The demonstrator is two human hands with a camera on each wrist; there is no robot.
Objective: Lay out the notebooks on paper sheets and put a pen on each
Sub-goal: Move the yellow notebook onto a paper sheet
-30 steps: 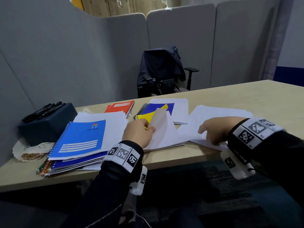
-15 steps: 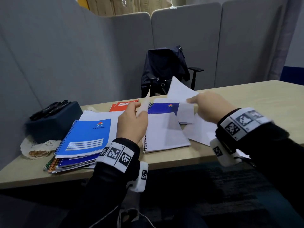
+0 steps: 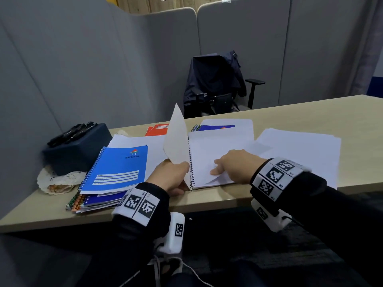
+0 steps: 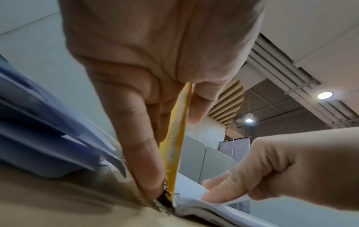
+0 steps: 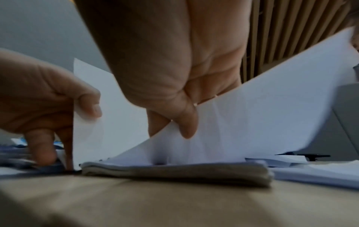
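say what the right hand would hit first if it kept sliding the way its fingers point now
The right hand points leftward across the open notebook, pinching a page corner. Going straight on, it would likely meet the upright cover at the spiral, or the left hand gripping that cover. Depth makes which comes first uncertain.

An open notebook (image 3: 209,160) lies at the front of the surface (image 3: 310,112), with a pile of notebooks (image 3: 107,179) to its left, loose paper sheets (image 3: 300,150) to its right, and a box of pens (image 3: 76,146) far left
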